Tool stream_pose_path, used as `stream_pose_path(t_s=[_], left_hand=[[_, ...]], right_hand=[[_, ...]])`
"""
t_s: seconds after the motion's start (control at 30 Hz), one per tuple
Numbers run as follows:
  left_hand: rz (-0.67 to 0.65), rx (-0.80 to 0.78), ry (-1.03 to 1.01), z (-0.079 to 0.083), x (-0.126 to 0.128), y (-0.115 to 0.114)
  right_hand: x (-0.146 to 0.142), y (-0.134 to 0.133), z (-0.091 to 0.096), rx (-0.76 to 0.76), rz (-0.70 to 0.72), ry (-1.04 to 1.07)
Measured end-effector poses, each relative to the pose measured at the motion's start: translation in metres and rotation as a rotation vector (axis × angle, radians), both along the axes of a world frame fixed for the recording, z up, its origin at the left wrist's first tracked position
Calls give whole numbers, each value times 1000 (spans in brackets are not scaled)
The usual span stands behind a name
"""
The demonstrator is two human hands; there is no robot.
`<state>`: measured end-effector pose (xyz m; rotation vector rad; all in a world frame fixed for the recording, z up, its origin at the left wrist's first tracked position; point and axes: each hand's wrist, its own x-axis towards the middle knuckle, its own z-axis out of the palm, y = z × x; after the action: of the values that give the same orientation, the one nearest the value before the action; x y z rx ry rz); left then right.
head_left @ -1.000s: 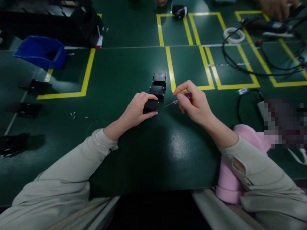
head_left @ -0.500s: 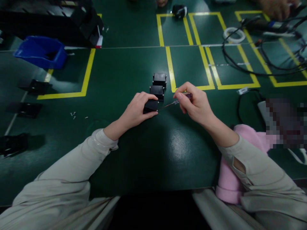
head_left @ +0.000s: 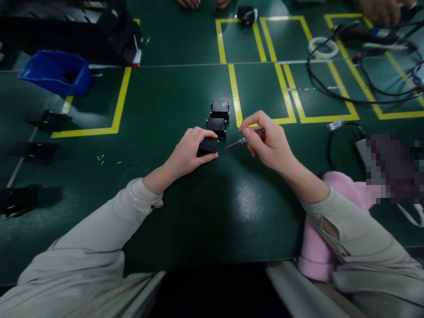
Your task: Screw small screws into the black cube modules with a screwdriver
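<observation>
My left hand [head_left: 192,150] grips a small black box-shaped part [head_left: 208,146] between thumb and fingers, holding it down on the green table [head_left: 198,212]. In my right hand [head_left: 265,138] is a screwdriver [head_left: 243,140] with a dark reddish handle. Its thin shaft slants down to the left, and the tip meets the near right corner of the part, where a small shiny screw shows. Two similar black parts, a nearer one [head_left: 216,125] and a farther one [head_left: 220,107], stand in a row just beyond my left hand. Several small screws [head_left: 101,159] lie loose to the left.
A blue bin [head_left: 56,73] and a black rack [head_left: 112,35] stand at the back left. More black parts [head_left: 39,152] line the left side. A white tape roll [head_left: 323,47] and black cables [head_left: 327,90] lie at the right, above a pink cloth [head_left: 318,247]. Other people's hands [head_left: 380,11] appear at the far edge.
The screwdriver tip has moved slightly left onto the corner of the black part. My left hand has stayed in place. Another person's fingers have come into view at the top.
</observation>
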<state>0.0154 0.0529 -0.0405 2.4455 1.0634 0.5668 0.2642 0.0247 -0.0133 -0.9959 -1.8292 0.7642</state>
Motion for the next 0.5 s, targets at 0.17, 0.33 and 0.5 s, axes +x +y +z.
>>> stream_pose_path(t_s=[0.17,0.33,0.5], left_hand=[[-3,16,-11,-2,-1,0],[3,1,-3,0,0,0],[-1,7,-6,0,-1,-1]], right_hand=[[1,-2,1,5,10,1],[0,-1,1,-2,-4,-19],[0,-1,2,-4,9,-1]])
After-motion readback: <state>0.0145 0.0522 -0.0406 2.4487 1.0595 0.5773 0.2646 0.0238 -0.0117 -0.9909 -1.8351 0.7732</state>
